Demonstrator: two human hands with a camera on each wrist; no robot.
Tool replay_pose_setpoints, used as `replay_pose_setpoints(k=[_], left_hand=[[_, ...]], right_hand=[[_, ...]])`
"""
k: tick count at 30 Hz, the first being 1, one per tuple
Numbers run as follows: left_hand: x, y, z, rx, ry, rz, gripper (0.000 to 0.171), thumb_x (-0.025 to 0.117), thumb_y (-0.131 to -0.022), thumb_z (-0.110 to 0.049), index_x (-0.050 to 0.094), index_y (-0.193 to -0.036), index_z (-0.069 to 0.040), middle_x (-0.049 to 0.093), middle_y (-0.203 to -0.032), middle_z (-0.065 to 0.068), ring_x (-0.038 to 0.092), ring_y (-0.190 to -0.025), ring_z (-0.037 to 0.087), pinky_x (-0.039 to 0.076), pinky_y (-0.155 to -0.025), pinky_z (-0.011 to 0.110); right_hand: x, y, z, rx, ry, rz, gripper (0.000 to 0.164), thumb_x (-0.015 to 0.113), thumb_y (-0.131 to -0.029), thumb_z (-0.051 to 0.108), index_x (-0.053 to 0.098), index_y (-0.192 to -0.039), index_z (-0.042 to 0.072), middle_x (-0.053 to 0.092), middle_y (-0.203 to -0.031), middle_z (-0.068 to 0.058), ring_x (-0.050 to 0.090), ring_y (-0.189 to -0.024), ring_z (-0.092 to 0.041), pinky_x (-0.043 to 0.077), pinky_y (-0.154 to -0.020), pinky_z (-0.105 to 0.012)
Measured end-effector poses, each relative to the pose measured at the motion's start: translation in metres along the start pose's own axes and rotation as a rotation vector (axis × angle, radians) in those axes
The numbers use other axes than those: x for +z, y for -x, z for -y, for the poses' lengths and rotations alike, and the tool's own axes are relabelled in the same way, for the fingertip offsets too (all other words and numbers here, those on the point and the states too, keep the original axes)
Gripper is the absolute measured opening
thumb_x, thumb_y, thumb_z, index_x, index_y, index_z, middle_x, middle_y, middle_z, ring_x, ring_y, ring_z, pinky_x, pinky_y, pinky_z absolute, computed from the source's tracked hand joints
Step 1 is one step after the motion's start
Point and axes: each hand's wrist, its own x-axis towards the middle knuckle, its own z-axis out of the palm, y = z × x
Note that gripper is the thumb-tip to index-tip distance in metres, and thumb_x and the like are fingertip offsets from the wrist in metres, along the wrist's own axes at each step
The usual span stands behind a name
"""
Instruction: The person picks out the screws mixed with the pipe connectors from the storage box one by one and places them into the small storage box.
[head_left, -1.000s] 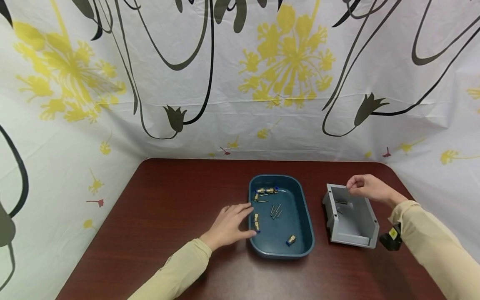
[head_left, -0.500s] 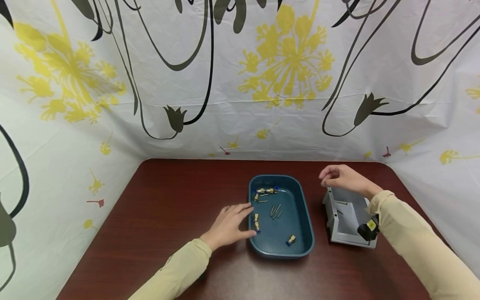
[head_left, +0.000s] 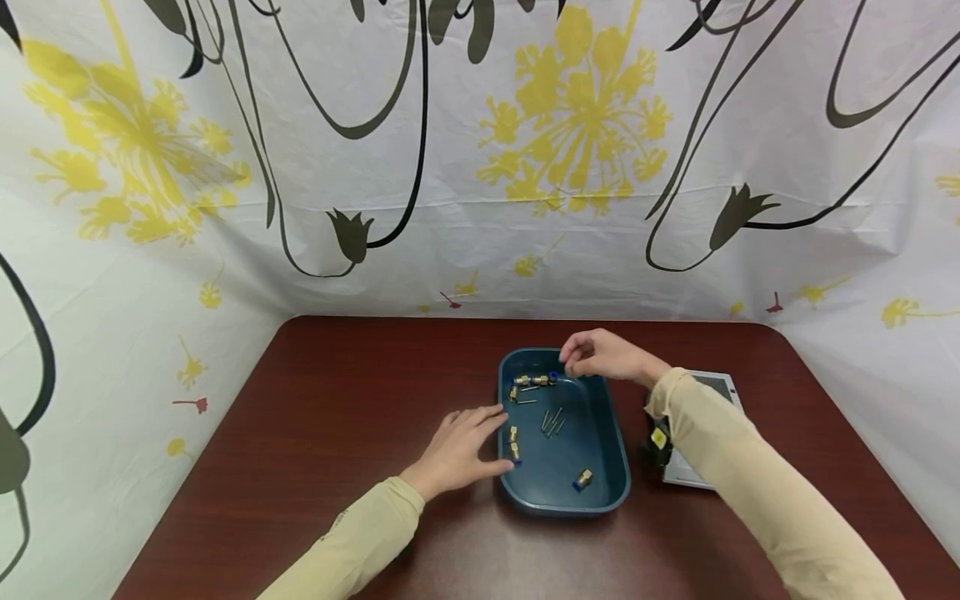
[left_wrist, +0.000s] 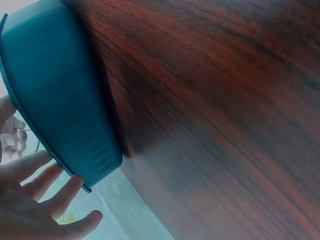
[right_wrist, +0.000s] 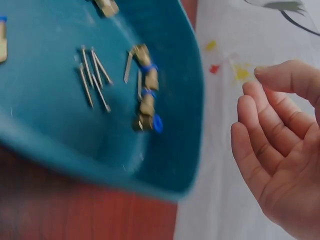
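Cream-sleeved, touching with the spread, unclenched left hand (head_left: 461,446) the left rim of the blue tray (head_left: 551,467), right of mid-worktop (head_left: 360,392). Inside: brass fittings (head_left: 540,381), metal pins (right_wrist: 86,86). Hovering at the tray's far right corner with a loosely bent, released right hand (head_left: 606,356). Towards the worktop's right edge: grey box (head_left: 684,475), partly behind the right sleeve (head_left: 750,458).

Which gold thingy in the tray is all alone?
The brass fitting toward the near right corner of the tray; the other fittings sit grouped along the left and far sides.

Table (head_left: 375,400), floral cloth (head_left: 450,167): workspace, perhaps
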Motion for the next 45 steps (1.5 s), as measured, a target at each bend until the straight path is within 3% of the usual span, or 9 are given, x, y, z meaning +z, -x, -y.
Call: replay_pose_setpoints(k=[5, 12, 23, 35, 45], left_hand=[[0.0, 0.0, 0.0, 0.003, 0.003, -0.003, 0.069, 0.059, -0.077, -0.05, 0.043, -0.132, -0.011, 0.037, -0.135, 0.003, 0.038, -0.118, 0.022, 0.027, -0.093, 0.048], [-0.002, 0.0, -0.001, 0.005, -0.01, -0.001, 0.068, 0.059, -0.077, -0.05, 0.043, -0.132, -0.012, 0.037, -0.135, 0.002, 0.038, -0.117, 0.021, 0.028, -0.093, 0.047], [-0.001, 0.0, -0.001, 0.009, -0.002, -0.004, 0.068, 0.059, -0.078, -0.05, 0.043, -0.132, -0.012, 0.037, -0.135, 0.002, 0.038, -0.118, 0.021, 0.027, -0.093, 0.047], [0.0, 0.0, 0.0, 0.009, 0.006, -0.006, 0.068, 0.059, -0.078, -0.05, 0.043, -0.132, -0.012, 0.036, -0.135, 0.002, 0.037, -0.118, 0.021, 0.027, -0.094, 0.047], [0.001, 0.0, 0.002, 0.012, 0.003, -0.013, 0.067, 0.059, -0.078, -0.05, 0.044, -0.131, -0.012, 0.037, -0.135, 0.001, 0.037, -0.118, 0.02, 0.028, -0.093, 0.046]], right_hand=[[0.025, -0.016, -0.002, 0.009, 0.033, 0.044, 0.011, 0.056, -0.082, 0.002, 0.057, -0.093, -0.002, 0.059, -0.082, -0.008, 0.056, -0.078, -0.023, 0.045, -0.073, -0.041], [0.045, -0.027, -0.008, 0.05, 0.033, 0.054, 0.013, 0.057, -0.08, 0.0, 0.057, -0.092, -0.005, 0.057, -0.077, -0.007, 0.054, -0.08, -0.035, 0.044, -0.071, -0.037], [0.064, -0.044, -0.025, 0.09, 0.155, -0.023, 0.013, 0.055, -0.08, 0.003, 0.059, -0.092, -0.002, 0.058, -0.076, -0.002, 0.055, -0.073, -0.024, 0.043, -0.068, -0.034], [0.074, -0.052, -0.033, 0.109, 0.146, -0.074, 0.011, 0.057, -0.079, 0.0, 0.06, -0.09, -0.001, 0.058, -0.074, -0.002, 0.055, -0.069, -0.024, 0.044, -0.063, -0.032], [0.081, -0.057, -0.037, 0.116, 0.192, -0.107, 0.012, 0.057, -0.076, -0.003, 0.06, -0.087, 0.001, 0.057, -0.072, -0.002, 0.051, -0.061, -0.015, 0.043, -0.059, -0.03]])
